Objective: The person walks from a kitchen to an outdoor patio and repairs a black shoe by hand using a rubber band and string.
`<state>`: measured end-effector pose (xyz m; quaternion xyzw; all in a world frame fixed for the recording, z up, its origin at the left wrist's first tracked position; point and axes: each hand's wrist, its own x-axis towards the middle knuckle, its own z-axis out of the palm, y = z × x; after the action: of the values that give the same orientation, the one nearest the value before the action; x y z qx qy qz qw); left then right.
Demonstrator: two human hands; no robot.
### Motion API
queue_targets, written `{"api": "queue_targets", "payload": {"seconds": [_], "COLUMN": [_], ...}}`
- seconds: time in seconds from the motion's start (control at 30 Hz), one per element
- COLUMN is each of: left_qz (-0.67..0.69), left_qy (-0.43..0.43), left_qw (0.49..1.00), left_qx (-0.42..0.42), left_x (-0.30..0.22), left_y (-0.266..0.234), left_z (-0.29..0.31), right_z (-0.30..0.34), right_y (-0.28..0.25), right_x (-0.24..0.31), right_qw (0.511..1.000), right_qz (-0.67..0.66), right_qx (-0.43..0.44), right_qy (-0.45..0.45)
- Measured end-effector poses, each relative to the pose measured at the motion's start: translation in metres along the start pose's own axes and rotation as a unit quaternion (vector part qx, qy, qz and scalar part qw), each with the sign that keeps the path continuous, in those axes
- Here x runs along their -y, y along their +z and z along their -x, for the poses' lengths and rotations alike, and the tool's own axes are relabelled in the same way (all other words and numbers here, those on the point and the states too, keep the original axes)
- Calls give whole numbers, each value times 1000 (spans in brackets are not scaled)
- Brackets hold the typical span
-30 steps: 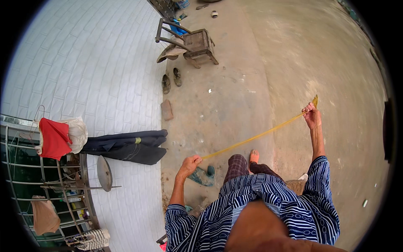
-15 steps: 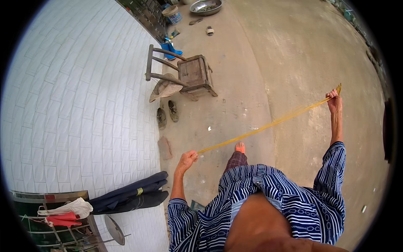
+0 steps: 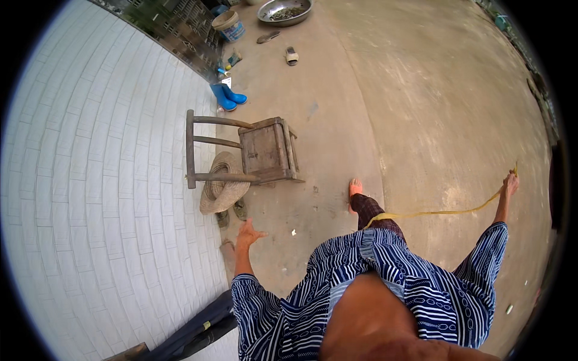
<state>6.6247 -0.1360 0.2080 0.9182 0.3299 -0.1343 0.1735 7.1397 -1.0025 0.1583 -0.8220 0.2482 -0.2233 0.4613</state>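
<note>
My right hand [image 3: 510,182] is out at the far right, closed round one end of a long, thin yellow strand [image 3: 435,212]. A short tip of the strand sticks up past my fingers. The rest sags to the left, and its other end hangs in front of my trouser leg. Whether it is straw, fibre or plastic I cannot tell. On the left, my left hand [image 3: 247,233] is empty, with its thumb and fingers spread. Ahead of that hand a woven straw hat [image 3: 226,186] leans by a wooden chair [image 3: 264,153].
A white tiled wall [image 3: 114,180] runs along the left. Beside it stand blue rubber boots [image 3: 225,97], a bucket [image 3: 228,26] and dark shoes [image 3: 239,209] under the hat. A metal basin [image 3: 284,17] and two loose slippers [image 3: 291,56] lie farther ahead on the concrete.
My left hand has let go of its end of the strand and opened. The taut strand has gone slack and swung right. I have moved forward, and the chair appears closer.
</note>
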Motion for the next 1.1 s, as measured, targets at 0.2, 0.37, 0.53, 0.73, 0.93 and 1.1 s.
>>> {"api": "queue_targets", "payload": {"seconds": [0.2,0.37,0.53,0.73,0.93,1.1], "left_qz": [101,45,85,57,29,81], "left_qy": [-158,-21,-67,-87,18,48], "left_qw": [980,999,993,984,997,995], "left_qx": [62,-22,50,144,66,26], "left_x": [-98,-145,-176,-242,-256,-280], "left_y": [-27,-92,-113,-131,-133,-164], "left_z": [-94,-167,-310,-507,-613,-698], "right_z": [85,150,104,17,32,24], "right_y": [236,390,555,695,680,707], "right_x": [165,295,294,225,213,212], "right_qw": [961,924,904,919,910,899], "right_qz": [6,71,66,152,176,208], "right_qx": [255,374,422,362,369,378], "right_qy": [109,34,-15,-43,69,71]}}
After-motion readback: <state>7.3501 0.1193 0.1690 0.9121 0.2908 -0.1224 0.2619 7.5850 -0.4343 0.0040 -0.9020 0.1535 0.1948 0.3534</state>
